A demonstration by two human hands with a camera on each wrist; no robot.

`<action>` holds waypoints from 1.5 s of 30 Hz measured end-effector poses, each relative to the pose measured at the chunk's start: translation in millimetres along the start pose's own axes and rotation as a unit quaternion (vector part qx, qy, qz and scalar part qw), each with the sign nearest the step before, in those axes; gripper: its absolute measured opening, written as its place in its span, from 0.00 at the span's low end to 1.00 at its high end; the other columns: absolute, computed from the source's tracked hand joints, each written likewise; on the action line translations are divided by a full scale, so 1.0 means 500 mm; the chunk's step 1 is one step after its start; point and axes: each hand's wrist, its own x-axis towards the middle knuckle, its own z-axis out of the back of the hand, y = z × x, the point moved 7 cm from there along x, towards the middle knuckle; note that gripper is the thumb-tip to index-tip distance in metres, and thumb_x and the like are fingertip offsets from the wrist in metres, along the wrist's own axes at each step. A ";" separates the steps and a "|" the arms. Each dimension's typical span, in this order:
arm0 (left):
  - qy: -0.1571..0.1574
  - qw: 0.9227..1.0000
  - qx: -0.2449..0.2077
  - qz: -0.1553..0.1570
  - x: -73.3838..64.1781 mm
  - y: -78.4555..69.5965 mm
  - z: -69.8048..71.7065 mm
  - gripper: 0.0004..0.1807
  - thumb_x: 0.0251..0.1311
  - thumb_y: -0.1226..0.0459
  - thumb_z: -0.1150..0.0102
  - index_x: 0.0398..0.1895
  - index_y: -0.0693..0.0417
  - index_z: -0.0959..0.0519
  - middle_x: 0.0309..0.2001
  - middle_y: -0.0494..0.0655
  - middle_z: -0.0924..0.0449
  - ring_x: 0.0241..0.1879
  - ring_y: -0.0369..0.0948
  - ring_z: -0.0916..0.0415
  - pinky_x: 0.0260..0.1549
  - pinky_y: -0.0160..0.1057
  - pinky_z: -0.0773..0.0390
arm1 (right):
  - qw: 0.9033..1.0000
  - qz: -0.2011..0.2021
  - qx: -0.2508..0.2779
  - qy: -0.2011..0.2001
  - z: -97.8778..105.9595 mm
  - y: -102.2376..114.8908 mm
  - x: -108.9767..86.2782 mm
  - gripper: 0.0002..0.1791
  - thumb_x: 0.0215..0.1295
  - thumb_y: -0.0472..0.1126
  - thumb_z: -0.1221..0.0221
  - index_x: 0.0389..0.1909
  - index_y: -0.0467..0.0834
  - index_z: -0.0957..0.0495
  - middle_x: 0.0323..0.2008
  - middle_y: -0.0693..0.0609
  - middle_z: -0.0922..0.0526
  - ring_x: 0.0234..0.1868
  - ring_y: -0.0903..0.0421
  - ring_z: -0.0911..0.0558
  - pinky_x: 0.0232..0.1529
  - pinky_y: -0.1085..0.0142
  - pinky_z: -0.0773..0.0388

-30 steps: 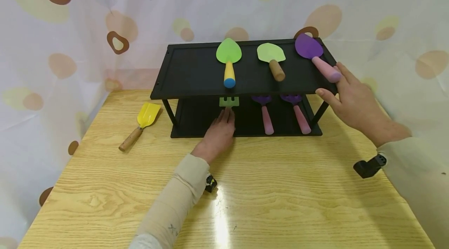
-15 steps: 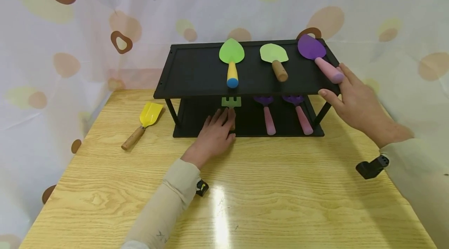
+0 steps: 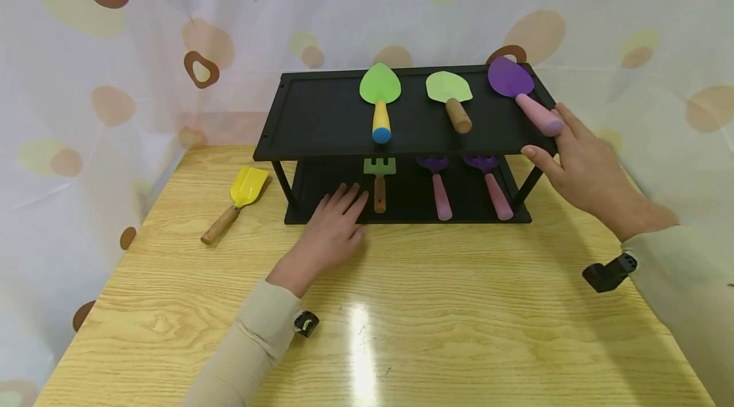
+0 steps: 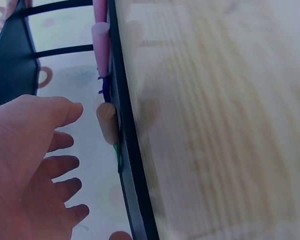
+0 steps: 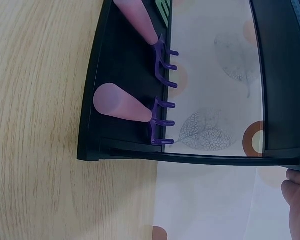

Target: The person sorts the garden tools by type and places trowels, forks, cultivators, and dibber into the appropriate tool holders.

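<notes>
My left hand [image 3: 329, 232], fingers spread, is at the front edge of the lower tier, left of a green hand rake [image 3: 380, 168] with a wooden handle. It holds nothing; the left wrist view shows the rake's handle [image 4: 108, 122] apart from the fingers. My right hand [image 3: 593, 168] grips the right end of the black two-tier rack [image 3: 321, 114], thumb at its front corner. Two purple hand rakes with pink handles [image 3: 441, 197] [image 5: 122, 105] lie on the lower tier. On top are a green trowel [image 3: 381, 85], a pale green trowel [image 3: 449, 87] and a purple trowel [image 3: 510, 77].
A yellow trowel [image 3: 248, 185] with a wooden handle lies on the wooden table [image 3: 459, 305], left of the rack. A patterned cloth [image 3: 355, 6] hangs behind and at the sides.
My left hand has let go of the green hand rake and moved left and towards me, fingers spreading; the rake's handle now shows. My right hand stays on the rack. The head view shifted slightly.
</notes>
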 end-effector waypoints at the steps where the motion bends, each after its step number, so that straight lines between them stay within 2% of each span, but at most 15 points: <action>1: -0.001 1.000 -0.001 0.001 -0.007 0.004 0.001 0.34 0.62 0.50 0.54 0.69 0.46 0.49 0.70 0.47 0.53 0.70 0.48 0.57 0.65 0.53 0.48 | 1.000 0.000 0.000 0.000 0.000 0.001 0.001 0.38 0.65 0.58 0.56 0.70 0.50 0.58 0.70 0.40 0.59 0.54 0.22 0.40 0.52 0.35 0.43; 3: -0.006 1.000 -0.002 0.001 -0.021 0.012 0.001 0.34 0.62 0.50 0.54 0.69 0.46 0.49 0.70 0.47 0.52 0.70 0.48 0.56 0.65 0.53 0.48 | 1.000 0.001 -0.001 -0.001 0.000 0.001 0.002 0.37 0.65 0.58 0.56 0.70 0.51 0.59 0.70 0.40 0.59 0.54 0.22 0.39 0.52 0.35 0.43; 7: -0.024 1.000 -0.001 -0.002 -0.049 0.024 0.007 0.33 0.62 0.50 0.53 0.69 0.47 0.48 0.70 0.48 0.50 0.69 0.48 0.55 0.65 0.52 0.47 | 1.000 0.002 -0.003 -0.001 -0.001 0.001 0.002 0.37 0.65 0.58 0.56 0.70 0.46 0.57 0.70 0.40 0.59 0.53 0.22 0.39 0.52 0.35 0.42; 12: -0.025 1.000 0.000 0.007 -0.085 0.045 0.012 0.35 0.62 0.50 0.53 0.69 0.49 0.49 0.70 0.49 0.53 0.70 0.49 0.58 0.66 0.52 0.49 | 1.000 0.009 0.003 -0.005 0.000 0.004 0.004 0.35 0.65 0.57 0.55 0.69 0.59 0.58 0.70 0.39 0.59 0.54 0.22 0.40 0.51 0.34 0.43; 14: -0.020 1.000 -0.003 0.015 -0.101 0.056 0.014 0.35 0.62 0.50 0.54 0.69 0.49 0.50 0.71 0.48 0.55 0.70 0.49 0.60 0.66 0.52 0.50 | 1.000 0.007 0.005 -0.003 -0.001 0.004 0.002 0.35 0.65 0.57 0.55 0.69 0.58 0.58 0.70 0.39 0.59 0.56 0.22 0.41 0.53 0.34 0.44; 18: -0.026 0.999 -0.011 0.027 -0.128 0.078 0.020 0.35 0.63 0.50 0.54 0.69 0.50 0.50 0.71 0.48 0.56 0.70 0.49 0.62 0.66 0.53 0.50 | 1.000 -0.004 -0.004 0.006 -0.003 -0.001 -0.003 0.38 0.66 0.58 0.57 0.70 0.44 0.57 0.70 0.41 0.61 0.57 0.24 0.42 0.55 0.36 0.45; 20: -0.031 0.999 -0.013 0.029 -0.142 0.087 0.024 0.34 0.63 0.51 0.54 0.69 0.51 0.50 0.71 0.47 0.57 0.70 0.49 0.62 0.65 0.53 0.50 | 1.000 -0.004 -0.008 0.007 -0.003 -0.002 -0.003 0.38 0.66 0.58 0.57 0.69 0.43 0.57 0.70 0.40 0.61 0.57 0.24 0.42 0.55 0.36 0.45; 25: -0.048 0.999 -0.011 0.023 -0.178 0.115 0.031 0.34 0.62 0.53 0.52 0.68 0.54 0.48 0.70 0.49 0.53 0.70 0.50 0.59 0.65 0.53 0.49 | 1.000 0.005 0.005 0.004 -0.003 0.002 0.001 0.35 0.66 0.57 0.56 0.69 0.60 0.59 0.70 0.40 0.60 0.57 0.23 0.42 0.53 0.34 0.45; 26: -0.050 0.998 -0.010 0.024 -0.185 0.122 0.032 0.34 0.62 0.54 0.52 0.69 0.53 0.49 0.70 0.49 0.53 0.70 0.50 0.59 0.65 0.53 0.49 | 1.000 0.007 0.006 0.003 -0.003 0.003 0.001 0.35 0.66 0.57 0.56 0.69 0.60 0.59 0.70 0.40 0.60 0.57 0.23 0.42 0.54 0.34 0.45; 28: -0.059 0.998 -0.010 0.021 -0.200 0.137 0.034 0.35 0.61 0.54 0.51 0.69 0.52 0.49 0.70 0.50 0.51 0.70 0.51 0.58 0.65 0.52 0.49 | 1.000 0.006 0.006 0.004 -0.003 0.002 0.001 0.35 0.66 0.57 0.56 0.70 0.57 0.59 0.70 0.40 0.60 0.58 0.23 0.43 0.54 0.34 0.46; 31: -0.074 0.997 -0.023 0.021 -0.218 0.162 0.040 0.34 0.61 0.57 0.49 0.69 0.51 0.48 0.69 0.51 0.48 0.69 0.52 0.56 0.64 0.52 0.48 | 1.000 0.003 0.003 0.007 -0.003 0.001 -0.002 0.37 0.66 0.57 0.57 0.70 0.47 0.58 0.70 0.40 0.61 0.58 0.24 0.43 0.56 0.35 0.46; 33: -0.089 0.995 -0.037 0.024 -0.225 0.180 0.046 0.33 0.60 0.60 0.48 0.68 0.53 0.46 0.68 0.52 0.47 0.68 0.53 0.54 0.64 0.53 0.46 | 1.000 0.000 0.001 0.010 -0.002 0.000 -0.003 0.38 0.66 0.58 0.57 0.69 0.43 0.58 0.70 0.41 0.61 0.58 0.24 0.43 0.56 0.36 0.46; 37: -0.109 0.992 -0.056 0.038 -0.232 0.212 0.057 0.31 0.58 0.64 0.47 0.66 0.57 0.42 0.66 0.55 0.44 0.68 0.54 0.54 0.62 0.55 0.44 | 1.000 -0.002 0.000 0.009 -0.001 -0.001 -0.002 0.38 0.66 0.58 0.57 0.70 0.46 0.59 0.70 0.41 0.61 0.57 0.23 0.42 0.55 0.35 0.46; 39: -0.107 0.992 -0.054 0.039 -0.233 0.225 0.058 0.32 0.58 0.64 0.47 0.66 0.58 0.42 0.66 0.56 0.44 0.68 0.54 0.54 0.62 0.55 0.45 | 1.000 -0.001 -0.002 0.006 -0.001 -0.002 -0.002 0.37 0.66 0.58 0.57 0.70 0.48 0.59 0.70 0.40 0.61 0.56 0.23 0.41 0.54 0.35 0.45; 45: -0.091 0.993 -0.049 0.049 -0.235 0.269 0.054 0.32 0.57 0.65 0.47 0.65 0.61 0.42 0.65 0.59 0.43 0.67 0.56 0.53 0.61 0.57 0.44 | 1.000 0.004 -0.001 0.004 -0.002 0.001 0.002 0.35 0.65 0.57 0.56 0.69 0.60 0.59 0.70 0.41 0.60 0.55 0.22 0.40 0.51 0.34 0.42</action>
